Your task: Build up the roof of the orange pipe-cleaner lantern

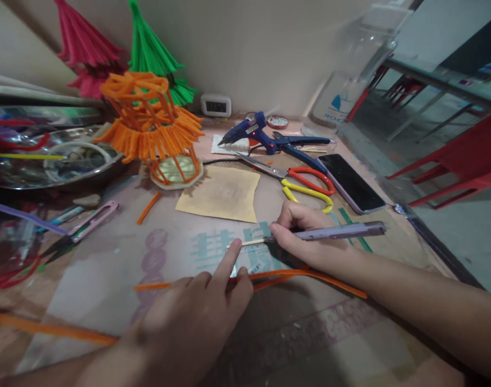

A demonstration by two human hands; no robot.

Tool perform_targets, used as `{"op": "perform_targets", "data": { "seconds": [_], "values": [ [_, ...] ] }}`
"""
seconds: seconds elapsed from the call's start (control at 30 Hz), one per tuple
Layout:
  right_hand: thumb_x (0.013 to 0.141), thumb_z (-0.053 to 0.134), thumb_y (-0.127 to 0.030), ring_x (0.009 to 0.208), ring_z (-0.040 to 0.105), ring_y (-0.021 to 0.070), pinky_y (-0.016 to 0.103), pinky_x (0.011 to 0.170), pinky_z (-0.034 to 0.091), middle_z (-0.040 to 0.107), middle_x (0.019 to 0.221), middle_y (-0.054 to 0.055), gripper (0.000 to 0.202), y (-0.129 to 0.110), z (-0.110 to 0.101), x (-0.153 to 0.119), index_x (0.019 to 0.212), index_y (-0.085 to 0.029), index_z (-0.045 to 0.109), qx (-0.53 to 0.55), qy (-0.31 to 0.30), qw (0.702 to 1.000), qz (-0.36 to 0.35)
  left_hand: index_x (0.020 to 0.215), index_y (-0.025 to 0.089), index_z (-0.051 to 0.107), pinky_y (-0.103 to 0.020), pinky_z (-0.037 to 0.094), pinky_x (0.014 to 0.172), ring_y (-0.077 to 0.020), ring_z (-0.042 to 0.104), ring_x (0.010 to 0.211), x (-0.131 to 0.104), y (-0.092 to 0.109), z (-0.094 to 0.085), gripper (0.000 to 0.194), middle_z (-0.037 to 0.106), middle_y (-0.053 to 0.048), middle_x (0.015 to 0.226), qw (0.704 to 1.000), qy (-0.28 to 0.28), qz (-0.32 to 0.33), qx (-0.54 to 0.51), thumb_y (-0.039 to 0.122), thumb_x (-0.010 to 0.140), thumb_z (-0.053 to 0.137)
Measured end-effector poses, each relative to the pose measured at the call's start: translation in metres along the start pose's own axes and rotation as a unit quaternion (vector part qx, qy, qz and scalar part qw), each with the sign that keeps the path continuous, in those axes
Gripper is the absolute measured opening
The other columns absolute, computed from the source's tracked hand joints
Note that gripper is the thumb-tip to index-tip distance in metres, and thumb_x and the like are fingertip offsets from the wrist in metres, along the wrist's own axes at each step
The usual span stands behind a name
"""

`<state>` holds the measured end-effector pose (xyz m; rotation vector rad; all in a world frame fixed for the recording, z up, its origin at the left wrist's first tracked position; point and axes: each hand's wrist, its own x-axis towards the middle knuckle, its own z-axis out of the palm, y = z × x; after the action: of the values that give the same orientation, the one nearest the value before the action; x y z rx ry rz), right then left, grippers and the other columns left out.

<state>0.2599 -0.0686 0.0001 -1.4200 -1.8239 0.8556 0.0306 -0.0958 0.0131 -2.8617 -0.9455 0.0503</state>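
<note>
My right hand (300, 231) grips a greyish-purple pen (338, 231), its tip at the end of a thin wooden stick (253, 242). The stick lies flat on the printed sheet covering the table. My left hand (205, 301) presses the stick's other end with an outstretched index finger; its remaining fingers are loosely bent, with nothing gripped. Orange pipe cleaners (286, 273) run across the sheet, passing behind my left hand. Beyond the hands lies a square of tan sandpaper-like sheet (221, 193). An orange pipe-cleaner lantern shape (149, 129) stands behind it on a pale base.
At the back are a blue glue gun (249, 131), pliers (302, 145), red-and-yellow-handled scissors (310, 183), a phone (352, 183), a digital clock (216, 105) and a clear bottle (342, 91). Pink snips (92, 217) and a cluttered metal tray (72, 177) are left. A red chair (463, 156) stands right.
</note>
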Motion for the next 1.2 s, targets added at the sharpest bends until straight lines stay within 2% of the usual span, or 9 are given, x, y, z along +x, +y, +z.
{"op": "perform_targets", "data": {
  "seconds": [0.1,0.27,0.4,0.6,0.77,0.97,1.2],
  "values": [
    [0.088,0.059,-0.033,0.049,0.042,0.0086,0.022,0.046,0.031,0.049,0.056,-0.005,0.028,-0.001,0.0,0.0,0.068,-0.021,0.044,-0.003,-0.007,1.0,0.009,0.106,0.021,0.071,-0.03,0.056,0.044,-0.0193,0.069,0.053,0.002,-0.001,-0.001,0.039,0.058,-0.02,0.135,0.998,-0.002,0.034,0.051,0.001,0.074,0.059],
    [0.088,0.059,-0.031,0.05,0.042,0.0087,0.022,0.047,0.032,0.048,0.057,-0.005,0.029,-0.003,0.0,0.0,0.066,-0.021,0.043,-0.02,-0.008,1.0,0.007,0.108,0.021,0.07,-0.028,0.056,0.046,-0.0192,0.071,0.059,0.006,-0.002,-0.005,0.037,0.059,-0.019,0.135,0.998,-0.042,0.029,0.038,0.004,0.077,0.061],
    [0.088,0.058,-0.03,0.05,0.043,0.0086,0.022,0.047,0.032,0.049,0.058,-0.005,0.028,-0.001,0.0,-0.001,0.066,-0.021,0.044,-0.037,-0.012,0.999,-0.002,0.115,0.021,0.067,-0.029,0.057,0.049,-0.019,0.072,0.062,0.006,0.001,-0.006,0.038,0.054,-0.021,0.14,0.996,-0.074,0.029,0.024,0.006,0.08,0.063],
    [0.089,0.058,-0.033,0.053,0.047,0.0106,0.023,0.047,0.033,0.055,0.062,-0.002,0.028,0.003,0.001,-0.004,0.067,-0.021,0.046,-0.052,-0.003,0.999,0.005,0.107,0.02,0.067,-0.028,0.057,0.047,-0.0184,0.072,0.061,0.002,0.002,0.001,0.023,0.059,-0.02,0.135,1.0,0.003,0.02,0.02,0.012,0.087,0.057],
    [0.09,0.057,-0.035,0.054,0.049,0.0116,0.024,0.048,0.035,0.057,0.064,-0.001,0.028,0.004,0.002,-0.005,0.068,-0.022,0.046,-0.055,-0.005,0.998,0.014,0.101,0.017,0.068,-0.027,0.055,0.041,-0.0198,0.072,0.057,0.001,-0.001,0.0,0.026,0.063,-0.022,0.128,0.997,0.06,0.037,0.014,0.007,0.088,0.047],
    [0.09,0.056,-0.037,0.053,0.048,0.012,0.024,0.047,0.035,0.056,0.062,-0.001,0.031,0.008,0.004,-0.007,0.066,-0.022,0.045,-0.043,0.005,0.999,0.011,0.098,0.018,0.066,-0.029,0.052,0.036,-0.0188,0.066,0.045,0.001,0.005,0.006,0.027,0.065,-0.021,0.125,0.995,0.092,0.018,0.032,0.007,0.087,0.044],
    [0.09,0.057,-0.036,0.052,0.046,0.0117,0.025,0.048,0.035,0.054,0.061,-0.002,0.03,0.008,0.005,-0.007,0.066,-0.023,0.045,-0.044,0.011,0.999,0.009,0.098,0.019,0.067,-0.028,0.049,0.034,-0.0191,0.066,0.045,-0.001,0.005,0.007,0.026,0.065,-0.02,0.125,0.995,0.094,0.009,0.028,0.008,0.086,0.047]
  ]
}}
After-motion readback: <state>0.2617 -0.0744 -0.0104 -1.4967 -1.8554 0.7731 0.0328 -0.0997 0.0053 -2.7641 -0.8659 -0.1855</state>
